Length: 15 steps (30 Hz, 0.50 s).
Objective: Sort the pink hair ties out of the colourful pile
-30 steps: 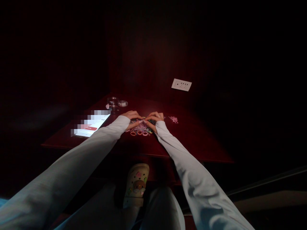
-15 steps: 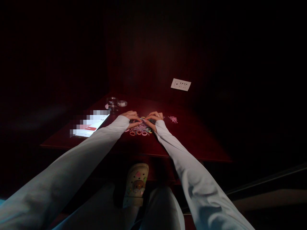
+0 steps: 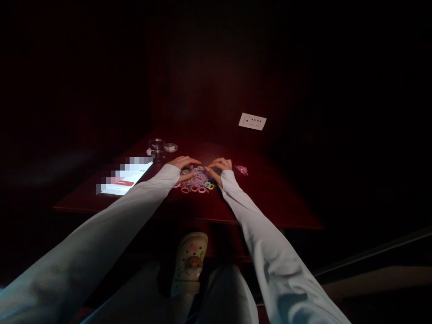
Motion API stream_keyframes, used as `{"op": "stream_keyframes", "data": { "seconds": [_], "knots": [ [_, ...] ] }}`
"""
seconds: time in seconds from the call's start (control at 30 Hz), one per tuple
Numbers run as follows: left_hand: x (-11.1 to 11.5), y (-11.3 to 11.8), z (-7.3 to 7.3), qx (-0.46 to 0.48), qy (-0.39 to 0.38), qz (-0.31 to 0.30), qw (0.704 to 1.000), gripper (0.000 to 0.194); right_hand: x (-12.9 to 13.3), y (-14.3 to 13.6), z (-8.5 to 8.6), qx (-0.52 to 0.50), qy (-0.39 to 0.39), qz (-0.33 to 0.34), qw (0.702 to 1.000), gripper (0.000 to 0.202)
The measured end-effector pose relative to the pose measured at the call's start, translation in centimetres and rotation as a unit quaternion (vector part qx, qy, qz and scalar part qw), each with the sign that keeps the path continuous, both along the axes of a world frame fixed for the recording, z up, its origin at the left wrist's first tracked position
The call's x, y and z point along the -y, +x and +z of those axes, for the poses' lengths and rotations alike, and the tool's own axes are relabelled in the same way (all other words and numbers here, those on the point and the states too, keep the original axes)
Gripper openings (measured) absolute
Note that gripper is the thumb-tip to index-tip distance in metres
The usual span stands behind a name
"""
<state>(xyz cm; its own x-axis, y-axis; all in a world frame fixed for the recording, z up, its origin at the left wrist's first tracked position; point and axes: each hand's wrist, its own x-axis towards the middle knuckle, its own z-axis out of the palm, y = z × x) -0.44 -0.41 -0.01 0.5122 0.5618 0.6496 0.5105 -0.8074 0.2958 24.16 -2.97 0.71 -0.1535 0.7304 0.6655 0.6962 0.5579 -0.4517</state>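
Multicoloured loops [image 3: 201,180], hands [image 3: 182,163] [image 3: 222,165] now further apart

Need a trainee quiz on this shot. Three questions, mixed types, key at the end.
1. True or false: the right hand is nearer the lit screen than the left hand is.
2. The heap of coloured loops lies: A) left of both hands; B) between the hands; C) right of both hands.
3. What lies just to the right of the right hand?

Key: 1. False. 2. B. 3. A small pink cluster.
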Motion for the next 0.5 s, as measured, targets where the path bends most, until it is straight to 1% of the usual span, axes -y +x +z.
{"op": "stream_keyframes", "data": {
  "seconds": [0.07, 0.1, 0.17, 0.23, 0.33, 0.4, 0.5],
  "knots": [
    [0.3, -0.2, 0.4, -0.014, -0.004, 0.004, 1.0, 0.042, -0.3, 1.9, 0.5, -0.028, 0.016, -0.066, 0.997, 0.032],
    [0.4, -0.3, 0.5, -0.021, -0.003, 0.007, 1.0, 0.042, -0.3, 3.1, 0.8, -0.046, 0.018, -0.12, 0.992, 0.034],
    [0.5, -0.3, 0.5, -0.028, 0.006, 0.023, 0.999, 0.039, 0.0, 5.7, 1.3, -0.084, 0.002, -0.246, 0.966, 0.036],
    [0.5, -0.3, 0.5, -0.031, 0.016, 0.047, 0.998, 0.035, 0.6, 8.3, 1.6, -0.107, -0.029, -0.347, 0.931, 0.034],
    [0.7, -0.1, 0.6, -0.041, 0.023, 0.062, 0.997, 0.032, 1.7, 10.9, 1.6, -0.129, -0.092, -0.4, 0.903, 0.032],
    [1.2, 0.0, 0.8, -0.053, 0.024, 0.065, 0.996, 0.032, 2.2, 11.7, 1.5, -0.136, -0.128, -0.412, 0.892, 0.032],
    [1.9, 0.2, 1.1, -0.059, 0.027, 0.079, 0.995, 0.032, 2.3, 11.8, 1.3, -0.118, -0.144, -0.403, 0.896, 0.033]
  ]
}}
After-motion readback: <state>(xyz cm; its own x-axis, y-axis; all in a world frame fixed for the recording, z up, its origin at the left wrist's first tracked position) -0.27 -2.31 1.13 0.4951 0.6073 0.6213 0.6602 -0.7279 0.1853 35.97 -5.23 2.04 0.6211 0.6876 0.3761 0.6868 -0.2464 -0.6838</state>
